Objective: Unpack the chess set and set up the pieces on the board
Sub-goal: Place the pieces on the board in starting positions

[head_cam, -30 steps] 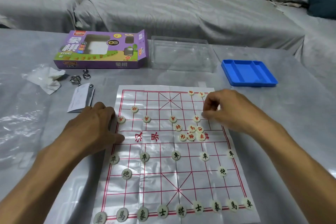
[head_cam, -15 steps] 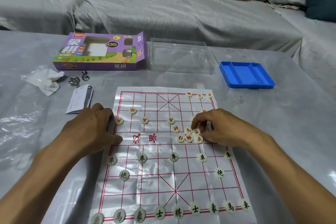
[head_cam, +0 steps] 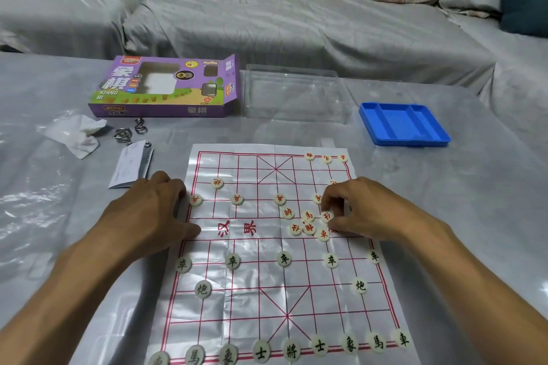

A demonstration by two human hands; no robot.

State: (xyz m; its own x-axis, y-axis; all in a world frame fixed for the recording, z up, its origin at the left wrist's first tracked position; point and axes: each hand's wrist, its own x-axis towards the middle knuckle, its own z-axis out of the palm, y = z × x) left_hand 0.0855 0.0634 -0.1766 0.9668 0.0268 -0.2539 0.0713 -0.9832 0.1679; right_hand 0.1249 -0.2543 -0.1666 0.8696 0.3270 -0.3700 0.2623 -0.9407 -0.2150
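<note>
The chess board [head_cam: 267, 275], a creased paper sheet with a red grid, is laid flat on the counter [head_cam: 474, 216], nearest the viewer. Left of it, one crumpled tissue [head_cam: 77, 133], two metal ring puzzles [head_cam: 127, 130] and one folded leaflet [head_cam: 130, 167] are seen. The left hand [head_cam: 148, 213] is pressed flat on the board's left edge, fingers relaxed and nothing held.

Black-lettered pieces: nine in the near row [head_cam: 292, 351], two cannons [head_cam: 203, 289], five soldiers [head_cam: 284, 258]; sixteen counted.

Red-lettered pieces: one cannon [head_cam: 217, 183] and four soldiers [head_cam: 237, 199] are seen placed, three in the far right corner [head_cam: 326, 158], and five loose in a cluster [head_cam: 308, 224] at the river. One more is partly hidden behind the right hand [head_cam: 364, 210], whose grip is closed: thumb and forefinger pinch one cluster piece [head_cam: 326, 216].

Along the far edge: one purple box [head_cam: 166, 89], one clear plastic lid [head_cam: 293, 95], one blue tray [head_cam: 403, 124].
</note>
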